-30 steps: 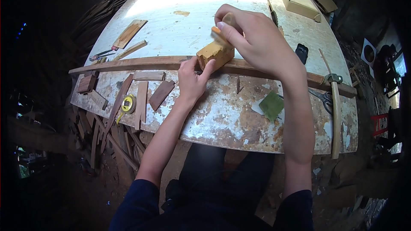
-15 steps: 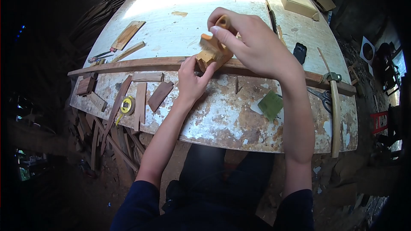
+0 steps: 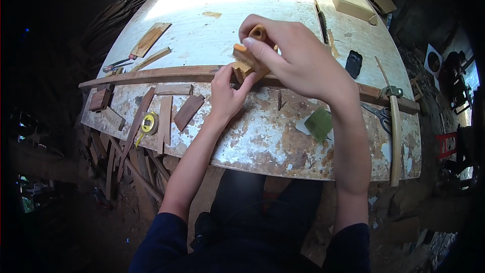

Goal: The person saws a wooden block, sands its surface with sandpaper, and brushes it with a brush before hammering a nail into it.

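My right hand (image 3: 298, 55) is closed around the orange wooden handle of a flat brush (image 3: 240, 49), whose handle end has a hole. Blurred pale bristles point down at a small light-wood block (image 3: 244, 69). Thumb and fingers of my left hand (image 3: 227, 91) grip this block from its near side, close over a long wooden bar (image 3: 177, 75) lying across the table. Part of the block is hidden behind my right hand.
On the worn table (image 3: 242, 146) lie a yellow tape measure (image 3: 149, 122), wood offcuts (image 3: 189, 112), a green sanding sheet (image 3: 319, 125), scissors (image 3: 383, 116), a hammer (image 3: 395, 136) and a black case (image 3: 354, 64). A cardboard box (image 3: 349, 2) stands at the back right.
My right hand has shifted slightly down and left with the brush, bringing it lower over the block. My left hand keeps its grip in nearly the same place.
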A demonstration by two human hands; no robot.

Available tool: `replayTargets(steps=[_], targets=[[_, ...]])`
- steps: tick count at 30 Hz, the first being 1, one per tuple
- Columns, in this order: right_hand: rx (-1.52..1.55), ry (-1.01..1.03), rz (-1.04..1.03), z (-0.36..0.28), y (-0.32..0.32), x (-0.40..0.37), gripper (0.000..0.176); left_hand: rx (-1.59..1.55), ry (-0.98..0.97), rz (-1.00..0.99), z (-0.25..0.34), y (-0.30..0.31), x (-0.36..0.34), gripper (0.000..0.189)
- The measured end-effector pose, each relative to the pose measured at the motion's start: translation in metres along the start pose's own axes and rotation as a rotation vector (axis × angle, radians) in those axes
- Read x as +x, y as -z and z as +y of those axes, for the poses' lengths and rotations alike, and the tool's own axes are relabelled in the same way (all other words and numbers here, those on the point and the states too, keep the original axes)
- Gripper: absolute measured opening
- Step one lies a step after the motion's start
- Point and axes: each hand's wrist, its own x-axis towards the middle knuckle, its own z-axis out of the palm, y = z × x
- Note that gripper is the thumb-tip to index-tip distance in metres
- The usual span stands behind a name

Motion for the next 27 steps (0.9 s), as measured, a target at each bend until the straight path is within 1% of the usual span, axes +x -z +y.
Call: replayTargets(steps=[2, 3, 6, 7, 10, 11, 14, 15, 18, 19, 22, 23, 26, 27], targets=[[-0.086, -0.081, 0.041, 0.007, 0.002, 0.003, 0.029, -0.008, -0.039, 0.04, 0.0, -0.002, 0.0, 0.037], [-0.109, -0.036, 0.023, 0.008, -0.001, 0.002, 0.025, -0.004, -0.05, 0.042, 0.0, -0.002, 0.0, 0.037], [0.074, 0.107, 0.005, 0.002, -0.011, -0.002, 0.024, -0.02, -0.026, 0.014, -0.001, -0.002, 0.0, 0.038], [0.056, -0.02, -0.039, -0.002, 0.001, 0.0, 0.023, -0.027, -0.008, -0.002, -0.001, -0.001, -0.001, 0.038], [-0.137, -0.007, 0.103, 0.013, 0.002, 0.003, 0.025, -0.029, -0.036, 0.039, 0.0, -0.003, 0.0, 0.038], [-0.156, 0.003, 0.051, 0.011, -0.001, 0.0, 0.025, -0.031, -0.038, 0.033, 0.0, -0.003, 0.002, 0.038], [0.066, 0.103, 0.001, 0.003, -0.007, -0.003, 0.024, -0.03, -0.029, 0.017, -0.003, -0.003, 0.0, 0.04], [0.034, 0.07, 0.021, 0.005, -0.007, -0.004, 0.024, -0.02, -0.018, 0.02, -0.003, -0.003, -0.001, 0.04], [-0.065, -0.012, 0.078, 0.015, 0.001, 0.002, 0.026, -0.046, 0.028, 0.049, 0.003, 0.001, -0.002, 0.041], [-0.054, -0.005, -0.01, 0.006, 0.002, 0.001, 0.027, -0.065, 0.043, 0.06, 0.008, 0.002, -0.002, 0.041], [0.045, 0.072, 0.028, 0.006, -0.006, 0.0, 0.027, -0.181, 0.124, 0.068, 0.008, 0.001, -0.004, 0.041], [0.076, -0.002, 0.021, 0.01, -0.001, 0.003, 0.028, -0.226, 0.157, 0.067, 0.006, 0.002, -0.005, 0.041], [-0.074, -0.063, 0.022, 0.015, -0.004, 0.004, 0.032, -0.198, 0.283, 0.042, -0.001, 0.001, 0.0, 0.042], [-0.061, -0.042, -0.04, 0.01, -0.005, 0.004, 0.033, -0.215, 0.3, 0.029, -0.002, 0.002, 0.0, 0.044]])
